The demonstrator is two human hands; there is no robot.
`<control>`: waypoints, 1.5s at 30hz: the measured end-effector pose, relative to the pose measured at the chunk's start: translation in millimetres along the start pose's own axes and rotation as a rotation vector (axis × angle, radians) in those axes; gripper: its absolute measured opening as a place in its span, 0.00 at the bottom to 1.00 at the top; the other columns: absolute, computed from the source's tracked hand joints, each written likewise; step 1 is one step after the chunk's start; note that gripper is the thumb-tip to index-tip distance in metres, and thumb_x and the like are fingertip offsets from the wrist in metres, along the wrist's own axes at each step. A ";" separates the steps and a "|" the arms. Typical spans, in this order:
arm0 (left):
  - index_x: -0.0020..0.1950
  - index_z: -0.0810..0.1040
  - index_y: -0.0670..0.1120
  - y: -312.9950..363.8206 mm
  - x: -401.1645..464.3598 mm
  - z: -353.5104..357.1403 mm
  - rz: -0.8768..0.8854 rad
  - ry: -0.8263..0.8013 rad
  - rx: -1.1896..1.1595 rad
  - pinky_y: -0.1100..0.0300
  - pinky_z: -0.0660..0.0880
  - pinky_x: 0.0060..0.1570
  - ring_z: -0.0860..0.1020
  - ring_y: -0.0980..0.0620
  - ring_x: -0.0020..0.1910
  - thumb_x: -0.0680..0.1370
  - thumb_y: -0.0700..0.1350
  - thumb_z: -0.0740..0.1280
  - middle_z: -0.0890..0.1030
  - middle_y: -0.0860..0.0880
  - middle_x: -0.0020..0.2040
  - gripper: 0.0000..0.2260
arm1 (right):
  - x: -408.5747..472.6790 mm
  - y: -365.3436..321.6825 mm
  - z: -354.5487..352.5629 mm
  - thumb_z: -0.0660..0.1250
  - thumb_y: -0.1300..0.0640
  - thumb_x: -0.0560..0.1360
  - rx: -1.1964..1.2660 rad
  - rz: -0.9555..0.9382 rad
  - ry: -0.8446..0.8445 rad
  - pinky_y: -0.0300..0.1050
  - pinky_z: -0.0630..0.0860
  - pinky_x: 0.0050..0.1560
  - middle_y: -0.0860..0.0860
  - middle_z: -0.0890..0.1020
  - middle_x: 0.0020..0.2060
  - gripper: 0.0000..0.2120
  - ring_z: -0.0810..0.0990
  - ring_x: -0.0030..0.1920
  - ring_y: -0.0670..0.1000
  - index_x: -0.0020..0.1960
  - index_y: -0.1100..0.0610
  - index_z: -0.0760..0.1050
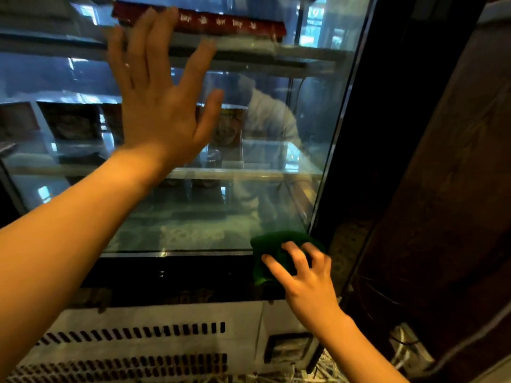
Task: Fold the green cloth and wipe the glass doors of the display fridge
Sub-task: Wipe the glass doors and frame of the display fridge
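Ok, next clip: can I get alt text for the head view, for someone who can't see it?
A person's right hand presses a folded green cloth against the lower right corner of a display fridge's glass door, fingers curled over it. The left hand lies flat and open, higher on the glass. Below are the fridge's grey vent slots.

Left hand (160, 106) raised flat with fingers spread; right hand (307, 275) low, fingers bent and pressing downward.

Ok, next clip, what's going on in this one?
A person is wiping the glass door of a display fridge. The right hand presses a bunched green cloth against the door's lower right corner, at the bottom frame. The left hand lies flat and open on the glass higher up.
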State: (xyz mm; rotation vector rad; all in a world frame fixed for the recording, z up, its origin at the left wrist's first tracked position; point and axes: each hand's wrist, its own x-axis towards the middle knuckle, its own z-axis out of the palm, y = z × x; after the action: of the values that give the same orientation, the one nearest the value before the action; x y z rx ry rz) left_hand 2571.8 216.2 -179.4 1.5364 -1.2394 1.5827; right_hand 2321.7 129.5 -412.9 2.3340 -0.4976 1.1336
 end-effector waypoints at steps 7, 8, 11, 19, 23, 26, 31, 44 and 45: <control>0.70 0.71 0.47 0.4 -0.6 -1.2 -0.006 0.003 -0.065 0.31 0.58 0.69 0.60 0.37 0.73 0.82 0.54 0.61 0.67 0.33 0.72 0.19 | -8.3 -0.7 4.8 0.60 0.60 0.70 0.016 -0.028 -0.022 0.55 0.76 0.39 0.54 0.71 0.61 0.24 0.69 0.52 0.60 0.63 0.45 0.72; 0.71 0.71 0.47 1.0 -0.5 -2.2 -0.006 0.000 -0.074 0.30 0.58 0.69 0.59 0.38 0.73 0.82 0.54 0.61 0.67 0.32 0.72 0.19 | -8.2 -1.7 3.6 0.60 0.60 0.70 0.014 -0.027 -0.022 0.54 0.76 0.39 0.54 0.71 0.60 0.24 0.69 0.51 0.59 0.64 0.44 0.72; 0.71 0.70 0.48 2.3 -0.7 -3.3 -0.008 -0.012 -0.086 0.30 0.58 0.69 0.59 0.36 0.73 0.82 0.54 0.60 0.66 0.32 0.72 0.19 | -1.8 -0.8 -1.9 0.61 0.58 0.72 0.006 -0.058 -0.025 0.54 0.77 0.41 0.55 0.70 0.59 0.22 0.69 0.49 0.59 0.64 0.43 0.72; 0.71 0.72 0.46 -1.0 -1.1 -2.6 0.002 -0.024 -0.078 0.29 0.58 0.68 0.59 0.37 0.73 0.82 0.54 0.60 0.66 0.32 0.73 0.20 | 67.2 19.9 -29.4 0.68 0.58 0.74 0.043 -0.241 0.093 0.54 0.78 0.42 0.57 0.71 0.59 0.19 0.71 0.49 0.60 0.64 0.47 0.74; 0.70 0.73 0.46 -2.4 0.5 -3.3 0.011 0.020 -0.121 0.31 0.59 0.69 0.61 0.37 0.73 0.83 0.53 0.58 0.68 0.33 0.72 0.19 | 147.1 36.2 -60.0 0.58 0.61 0.82 -0.002 -0.275 0.227 0.54 0.78 0.43 0.57 0.72 0.59 0.17 0.72 0.49 0.60 0.61 0.47 0.80; 0.72 0.70 0.46 -3.9 1.2 -3.3 -0.003 0.073 -0.158 0.36 0.57 0.72 0.62 0.36 0.73 0.83 0.52 0.58 0.67 0.33 0.73 0.20 | 202.8 54.2 -87.8 0.59 0.63 0.79 -0.079 -0.291 0.283 0.55 0.78 0.43 0.58 0.79 0.59 0.20 0.77 0.47 0.63 0.62 0.46 0.81; 0.75 0.62 0.50 -3.2 -0.4 -3.1 -0.018 0.123 -0.176 0.38 0.54 0.73 0.60 0.36 0.74 0.82 0.53 0.58 0.60 0.36 0.73 0.22 | 268.8 80.0 -124.0 0.66 0.60 0.74 -0.197 -0.152 0.374 0.56 0.68 0.52 0.55 0.69 0.64 0.26 0.68 0.56 0.60 0.70 0.44 0.73; 0.73 0.67 0.48 -6.1 6.5 -8.2 -0.081 0.037 -0.215 0.29 0.50 0.71 0.59 0.36 0.75 0.78 0.51 0.63 0.63 0.35 0.74 0.23 | 315.2 86.9 -139.5 0.63 0.57 0.79 -0.280 0.107 0.400 0.59 0.69 0.52 0.61 0.71 0.66 0.26 0.68 0.62 0.64 0.75 0.44 0.65; 0.73 0.68 0.48 -9.6 5.8 -10.2 -0.083 0.030 -0.189 0.29 0.50 0.71 0.58 0.36 0.75 0.78 0.51 0.64 0.63 0.36 0.74 0.23 | 314.5 85.5 -139.3 0.63 0.57 0.79 -0.281 0.109 0.398 0.59 0.69 0.52 0.62 0.73 0.66 0.25 0.70 0.61 0.66 0.75 0.44 0.66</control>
State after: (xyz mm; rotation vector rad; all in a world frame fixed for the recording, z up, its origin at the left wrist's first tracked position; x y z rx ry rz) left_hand 2575.5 228.0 -170.6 1.4212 -1.2543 1.3895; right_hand 2375.7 106.6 -63.4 1.8032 -0.5956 1.4336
